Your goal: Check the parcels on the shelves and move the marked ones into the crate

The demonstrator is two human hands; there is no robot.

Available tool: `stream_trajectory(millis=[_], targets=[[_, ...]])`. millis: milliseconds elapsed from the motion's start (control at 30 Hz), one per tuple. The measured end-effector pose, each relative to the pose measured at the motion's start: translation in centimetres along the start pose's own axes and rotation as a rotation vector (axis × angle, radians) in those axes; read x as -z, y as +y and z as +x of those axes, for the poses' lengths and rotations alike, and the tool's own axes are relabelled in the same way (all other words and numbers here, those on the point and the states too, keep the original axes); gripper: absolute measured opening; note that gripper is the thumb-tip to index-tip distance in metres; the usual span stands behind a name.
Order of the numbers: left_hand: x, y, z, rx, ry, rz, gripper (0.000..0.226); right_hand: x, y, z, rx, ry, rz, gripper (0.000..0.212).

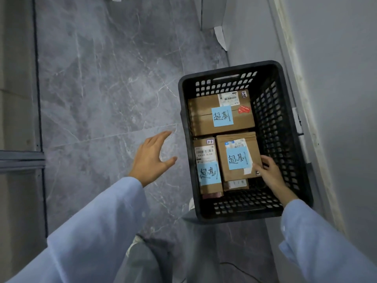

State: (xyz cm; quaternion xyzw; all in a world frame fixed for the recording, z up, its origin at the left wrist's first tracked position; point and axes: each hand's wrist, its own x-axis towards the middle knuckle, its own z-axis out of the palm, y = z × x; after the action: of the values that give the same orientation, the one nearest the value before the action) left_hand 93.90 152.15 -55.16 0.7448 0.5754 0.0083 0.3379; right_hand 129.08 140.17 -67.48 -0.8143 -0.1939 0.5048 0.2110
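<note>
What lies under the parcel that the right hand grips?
Under the parcel, a lower box with a white label shows at the near edge. The parcel covers the rest of it.

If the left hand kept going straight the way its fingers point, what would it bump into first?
Probably the left wall of the black crate: the open left hand points up and right at it across bare floor. Height is unclear, so it might pass over the rim instead.

Head camera looks steeply down, close above the crate (pixel 285 123)
</note>
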Motion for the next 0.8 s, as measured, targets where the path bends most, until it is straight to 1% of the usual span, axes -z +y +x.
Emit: stream_trajectory(millis=[100, 233, 300, 367, 467, 600, 700, 800], targets=[[1.2, -0.2, -1.1, 0.028, 0.047, -0.037, 0.073, -0.2, -1.6, -1.3, 0.026, 0.03, -0.019, 0.055], [3.8, -1.0, -3.5, 0.072, 0.113, -0.051, 0.071, -1.7, -5.1, -3.3, 0.105, 0.046, -0.133, 0.051], [5.6, -2.0, -5.2, 0.104, 0.154, -0.052, 0.071, -3.6, -7.9, -4.9, 0.203, 0.01, -0.218, 0.049], [7.7, -3.5, -7.3, 0.161, 0.203, -0.058, 0.074, -6.4, -11.4, -7.3, 0.326, -0.044, -0.31, 0.053], [10.9, -6.4, -11.3, 0.246, 0.3, -0.056, 0.079, -11.8, -16.3, -10.8, 0.52, -0.14, -0.452, 0.054], [15.2, -11.0, -18.7, 0.386, 0.452, 0.006, 0.069, -20.7, -21.8, -17.0, 0.72, -0.29, -0.663, 0.054], [18.4, -14.9, -25.6, 0.506, 0.557, 0.068, 0.069, -28.0, -24.7, -23.3, 0.896, -0.365, -0.806, 0.059], [21.4, -19.0, -33.5, 0.639, 0.634, 0.134, 0.072, -35.7, -26.7, -30.9, 1.106, -0.42, -0.897, 0.065]])
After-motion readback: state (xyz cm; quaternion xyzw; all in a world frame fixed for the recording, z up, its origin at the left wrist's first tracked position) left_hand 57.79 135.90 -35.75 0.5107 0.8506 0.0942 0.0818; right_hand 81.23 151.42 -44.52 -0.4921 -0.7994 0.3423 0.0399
